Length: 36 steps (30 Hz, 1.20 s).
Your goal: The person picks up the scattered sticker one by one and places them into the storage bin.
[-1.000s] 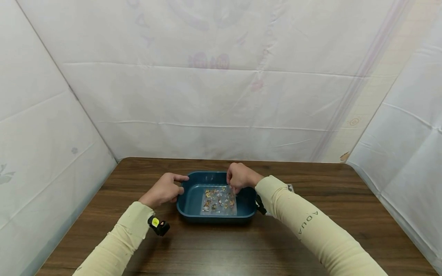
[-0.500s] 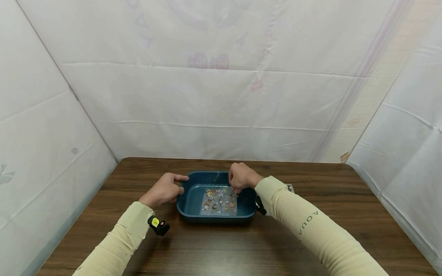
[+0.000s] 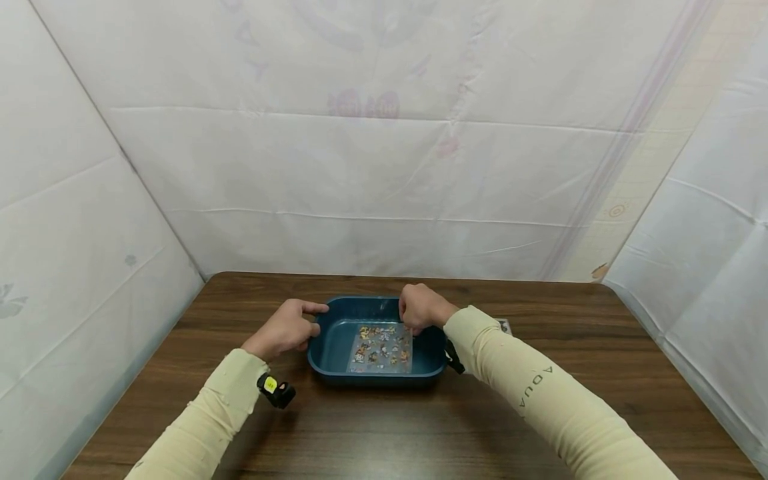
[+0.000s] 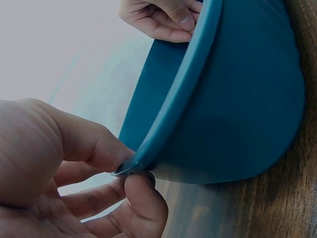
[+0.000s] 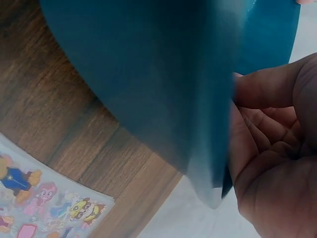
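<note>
A clear sheet of small colourful cartoon stickers [image 3: 379, 350] lies flat on the floor of a dark blue plastic tub [image 3: 375, 377]. My left hand [image 3: 288, 327] pinches the tub's left rim between thumb and fingers, the left wrist view showing the thumb on the inner side and a finger on the outer. Inside the tub's far right part, my right hand [image 3: 422, 308] has its fingers curled down at the sheet's far right corner. In the right wrist view its thumb and index finger [image 5: 262, 89] come together behind the tub wall, which hides the fingertips.
Another sticker sheet [image 5: 44, 193] lies on the wooden table [image 3: 384, 433] just right of the tub, mostly covered by the right forearm in the head view. White patterned sheeting [image 3: 384, 200] hangs behind the table and along both sides.
My right hand has shifted slightly right at the sheet's corner. The sticker sheet lies a little flatter on the tub floor. The left hand stays on the rim.
</note>
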Motion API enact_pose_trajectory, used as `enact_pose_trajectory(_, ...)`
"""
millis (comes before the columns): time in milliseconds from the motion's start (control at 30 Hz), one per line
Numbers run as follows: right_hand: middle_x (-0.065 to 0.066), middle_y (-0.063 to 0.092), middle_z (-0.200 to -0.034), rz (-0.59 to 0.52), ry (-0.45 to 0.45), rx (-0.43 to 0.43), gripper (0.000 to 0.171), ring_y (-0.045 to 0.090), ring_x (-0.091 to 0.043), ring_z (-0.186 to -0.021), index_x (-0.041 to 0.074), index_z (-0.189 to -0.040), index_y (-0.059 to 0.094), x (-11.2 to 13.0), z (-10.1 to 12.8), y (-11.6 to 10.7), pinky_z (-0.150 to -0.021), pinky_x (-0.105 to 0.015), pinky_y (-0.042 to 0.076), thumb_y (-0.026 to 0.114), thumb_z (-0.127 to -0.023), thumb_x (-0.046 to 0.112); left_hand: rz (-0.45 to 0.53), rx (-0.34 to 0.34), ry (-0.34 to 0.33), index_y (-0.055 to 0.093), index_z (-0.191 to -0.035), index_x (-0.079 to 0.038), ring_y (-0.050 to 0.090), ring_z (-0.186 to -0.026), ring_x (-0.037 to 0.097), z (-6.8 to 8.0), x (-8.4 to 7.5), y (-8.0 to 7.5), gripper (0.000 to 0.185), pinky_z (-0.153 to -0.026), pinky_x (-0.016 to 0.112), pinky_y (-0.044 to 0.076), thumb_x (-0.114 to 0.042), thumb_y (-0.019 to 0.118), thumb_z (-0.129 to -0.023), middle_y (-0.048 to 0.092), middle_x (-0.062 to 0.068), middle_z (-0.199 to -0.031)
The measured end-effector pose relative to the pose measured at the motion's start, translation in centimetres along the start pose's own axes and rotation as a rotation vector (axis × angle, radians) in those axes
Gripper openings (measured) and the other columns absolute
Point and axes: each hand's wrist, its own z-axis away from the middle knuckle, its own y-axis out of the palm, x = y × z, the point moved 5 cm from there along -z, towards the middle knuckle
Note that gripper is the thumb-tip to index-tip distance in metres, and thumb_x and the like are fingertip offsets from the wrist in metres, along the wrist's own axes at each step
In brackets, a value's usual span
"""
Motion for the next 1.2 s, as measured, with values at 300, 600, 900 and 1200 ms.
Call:
enact_pose_trajectory(300, 0.006, 0.034, -0.046, 0.027, -0.011, 0.019, 0.049, 0.027, -0.011, -0.045, 0.014, -0.049, 0.053, -0.3, -0.3, 0.2, -0.047, -0.026, 0.028, 0.057, -0.093, -0.006, -0.008, -0.008, -0.008, 0.057, -0.149, -0.004, 0.034, -0.046, 0.015, 0.0, -0.1, 0.0, 0.053, -0.055, 0.034, 0.041, 0.004, 0.055, -0.096, 0.058, 0.012, -0.081)
enact_pose_trajectory(600, 0.006, 0.023, -0.049, 0.014, -0.041, -0.002, 0.051, 0.015, -0.013, -0.05, 0.016, -0.047, 0.048, -0.5, -0.1, -0.3, -0.048, -0.028, 0.02, 0.053, -0.092, -0.008, -0.001, -0.004, -0.003, 0.056, -0.149, -0.003, 0.033, -0.045, 0.014, -0.1, 0.0, 0.0, 0.053, -0.054, 0.033, 0.04, 0.004, 0.054, -0.096, 0.062, 0.014, -0.088)
enact_pose_trajectory(900, -0.014, 0.076, -0.101, -0.041, -0.03, -0.054, 0.023, 0.068, -0.011, -0.066, -0.003, -0.105, 0.08, -0.8, 0.6, -1.2, -0.063, -0.028, 0.06, 0.062, -0.089, -0.006, 0.014, 0.001, -0.006, 0.055, -0.15, -0.003, 0.031, -0.045, 0.014, -0.1, 0.1, -0.1, 0.053, -0.054, 0.033, 0.038, 0.004, 0.053, -0.097, 0.029, -0.003, -0.053)
enact_pose_trajectory(1200, -0.028, 0.073, -0.111, -0.39, -0.021, -0.059, 0.025, 0.078, -0.021, -0.078, -0.013, -0.111, 0.074, -2.2, 1.4, -1.4, -0.071, -0.033, 0.064, 0.063, -0.089, -0.011, 0.009, 0.001, -0.001, 0.055, -0.15, -0.002, 0.031, -0.045, 0.014, -0.1, 0.1, 0.0, 0.053, -0.054, 0.033, 0.037, 0.004, 0.053, -0.097, 0.029, -0.004, -0.052)
